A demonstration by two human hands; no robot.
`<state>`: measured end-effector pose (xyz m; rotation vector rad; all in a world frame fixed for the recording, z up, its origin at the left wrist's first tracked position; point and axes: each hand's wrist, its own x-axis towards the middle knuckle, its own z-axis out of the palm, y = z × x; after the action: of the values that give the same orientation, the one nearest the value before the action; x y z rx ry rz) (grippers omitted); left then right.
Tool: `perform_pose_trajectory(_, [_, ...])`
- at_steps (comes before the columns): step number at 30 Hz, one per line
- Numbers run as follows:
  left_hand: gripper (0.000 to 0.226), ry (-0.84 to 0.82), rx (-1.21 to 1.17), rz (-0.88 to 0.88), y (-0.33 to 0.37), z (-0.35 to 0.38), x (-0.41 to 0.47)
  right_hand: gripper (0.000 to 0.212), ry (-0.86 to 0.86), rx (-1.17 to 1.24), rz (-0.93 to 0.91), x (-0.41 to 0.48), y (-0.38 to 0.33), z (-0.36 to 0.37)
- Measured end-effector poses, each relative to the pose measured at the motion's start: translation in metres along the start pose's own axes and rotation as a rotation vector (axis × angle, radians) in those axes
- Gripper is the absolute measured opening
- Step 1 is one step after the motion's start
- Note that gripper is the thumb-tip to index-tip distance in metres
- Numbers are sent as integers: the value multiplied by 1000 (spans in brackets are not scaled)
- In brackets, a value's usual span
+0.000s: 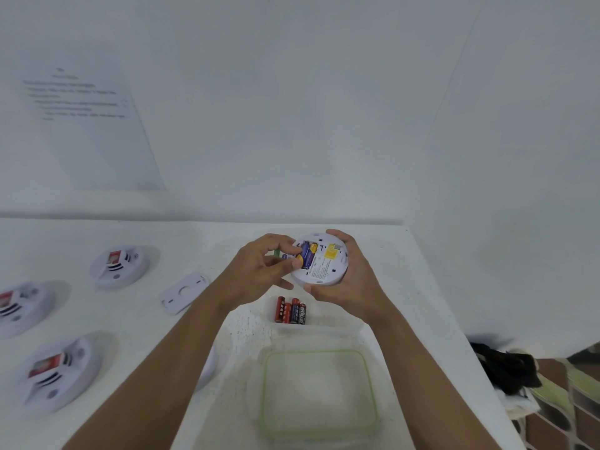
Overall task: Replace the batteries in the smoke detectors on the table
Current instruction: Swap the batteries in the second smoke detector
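My right hand point(350, 280) grips a round white smoke detector point(324, 267), held up with its back facing me. Its battery bay shows a blue and yellow battery point(306, 253). My left hand point(263, 271) pinches that battery with thumb and fingers at the bay. Another small battery end shows between my left fingers, partly hidden. Several red and black batteries point(290, 310) lie in a clear tray point(350, 326) just below my hands.
Three other white smoke detectors point(119, 266) point(19, 306) point(58, 373) lie on the white table at the left. A white mounting plate point(185, 292) lies left of my forearm. A clear lid with a green rim point(319, 394) sits near the front. The table's right edge point(454, 319) is close.
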<state>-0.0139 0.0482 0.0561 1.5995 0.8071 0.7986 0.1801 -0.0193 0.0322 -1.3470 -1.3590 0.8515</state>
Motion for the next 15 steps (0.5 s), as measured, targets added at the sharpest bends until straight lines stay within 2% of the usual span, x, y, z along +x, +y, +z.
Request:
perform_pose_trajectory(6, [13, -20, -238, -104, -7, -6, -3, 97, -49, -59, -23, 0, -3, 9])
perform_pose_trajectory(11, [13, 34, -216, -136, -10, -10, -5, 95, -41, -21, 0, 0, 5, 18])
perform_pose_trajectory(15, [10, 72, -202, -110, -13, -17, -9, 101, -54, -22, -11, 5, 6, 27])
